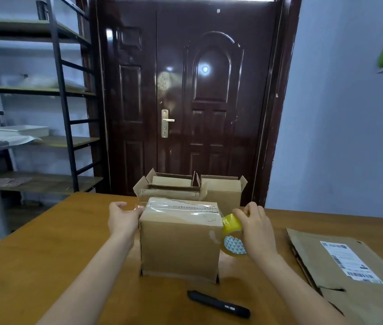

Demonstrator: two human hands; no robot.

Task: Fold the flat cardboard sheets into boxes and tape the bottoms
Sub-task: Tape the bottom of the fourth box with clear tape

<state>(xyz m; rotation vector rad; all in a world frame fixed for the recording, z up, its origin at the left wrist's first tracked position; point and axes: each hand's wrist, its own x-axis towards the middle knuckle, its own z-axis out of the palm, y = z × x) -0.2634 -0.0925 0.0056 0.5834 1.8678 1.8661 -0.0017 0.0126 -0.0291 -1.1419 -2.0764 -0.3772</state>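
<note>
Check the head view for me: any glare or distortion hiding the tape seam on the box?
Head view: clear tape across the box top shows white glare streaks, so the seam is hard to read; the glossy door throws lamp reflections; wide-angle bending curves the shelf uprights; both hands look slightly soft.

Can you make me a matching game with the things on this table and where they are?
Things:
1. tape roll
2. black pen
3. flat cardboard sheets
4. open boxes

Places:
A. at the far edge of the table, near the door
B. lying flat on the right side of the table
C. in the right hand, beside the box being taped
D. on the table in front of that box, nearest the camera

Pairs: 1-C, 2-D, 3-B, 4-A
</note>
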